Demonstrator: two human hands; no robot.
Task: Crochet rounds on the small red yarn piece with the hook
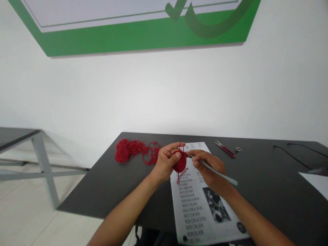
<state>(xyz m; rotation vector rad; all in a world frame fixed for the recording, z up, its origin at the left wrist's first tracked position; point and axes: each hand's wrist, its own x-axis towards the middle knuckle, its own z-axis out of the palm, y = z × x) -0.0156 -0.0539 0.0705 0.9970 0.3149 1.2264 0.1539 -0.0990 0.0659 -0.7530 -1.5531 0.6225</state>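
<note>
My left hand [166, 160] pinches a small red crocheted piece [180, 162] between thumb and fingers, and a strand of red yarn runs up over its raised forefinger. From the lower edge of the piece a short yarn tail hangs down. In my right hand [210, 165] is a crochet hook [222, 176] with a pale grey-green handle; its thin metal tip meets the upper right edge of the red piece. Whether the tip is inside a stitch is too small to tell. Loose yarn leads left to a red yarn ball [123, 151] on the table.
Under my hands lies a printed pattern sheet [189, 205] with a dark photo. Red-handled thread snips [225, 149] rest at the back right. Eyeglasses [294, 157] and another white paper [316, 182] are at the far right of the dark table [102, 191]. A wall stands behind.
</note>
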